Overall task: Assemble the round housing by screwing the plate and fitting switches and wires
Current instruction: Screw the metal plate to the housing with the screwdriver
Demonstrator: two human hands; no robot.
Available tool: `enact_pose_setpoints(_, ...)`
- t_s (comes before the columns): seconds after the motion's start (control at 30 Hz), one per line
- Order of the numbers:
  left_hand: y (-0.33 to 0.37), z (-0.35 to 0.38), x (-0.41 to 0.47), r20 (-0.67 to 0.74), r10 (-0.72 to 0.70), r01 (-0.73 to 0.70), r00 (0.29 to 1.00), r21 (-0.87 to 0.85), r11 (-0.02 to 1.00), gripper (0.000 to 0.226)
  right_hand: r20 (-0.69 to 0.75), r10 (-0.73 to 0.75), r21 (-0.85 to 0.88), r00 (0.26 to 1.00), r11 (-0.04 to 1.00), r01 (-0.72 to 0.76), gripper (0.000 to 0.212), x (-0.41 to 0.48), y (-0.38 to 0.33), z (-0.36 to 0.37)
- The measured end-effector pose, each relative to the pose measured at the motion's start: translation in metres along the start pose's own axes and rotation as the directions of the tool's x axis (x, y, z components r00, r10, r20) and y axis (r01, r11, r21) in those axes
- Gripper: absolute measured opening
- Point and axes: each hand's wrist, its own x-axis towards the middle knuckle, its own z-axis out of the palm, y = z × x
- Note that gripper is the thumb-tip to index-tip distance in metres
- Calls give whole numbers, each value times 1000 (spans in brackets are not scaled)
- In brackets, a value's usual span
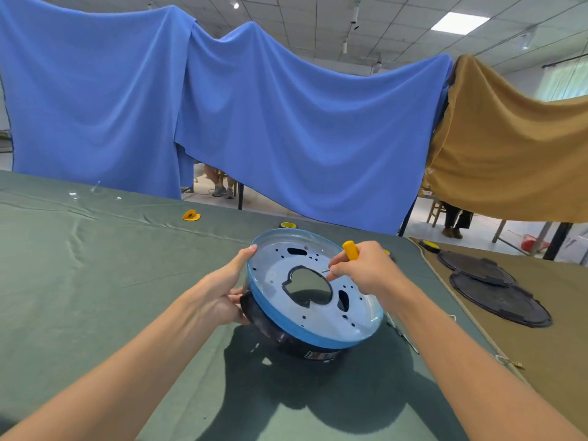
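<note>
At centre frame the right hand (366, 268) grips a yellow-handled screwdriver (350, 250), its tip on the white plate (280, 294) inside the round housing (313, 294). The left hand (227, 291) curls round the housing's left rim, holding it tilted on the green-covered counter (95, 281). Two black round covers (496, 291) lie at right.
</note>
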Motion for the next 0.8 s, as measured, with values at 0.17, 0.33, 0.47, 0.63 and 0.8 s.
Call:
enact_pose_setpoints(0.17,-4,-16,24,77,-115,117,990,-14,993,89,153,-81,-114,985,989,99,8,15,-10,22)
enact_pose_setpoints(0.33,3,-28,39,195,-187,171,963,93,981,99,367,-219,-329,904,879,346,14,35,-28,47)
enact_pose_setpoints(0.47,7,-33,51,254,-214,175,943,165,971,86,463,-295,-385,836,783,489,15,52,-42,64)
enact_pose_setpoints(0.63,4,-44,65,332,-233,166,914,219,962,69,503,-332,-403,798,727,556,15,65,-47,82)
enact_pose_setpoints(0.8,3,-44,66,345,-200,118,917,245,962,64,521,-375,-415,767,674,612,11,70,-47,90)
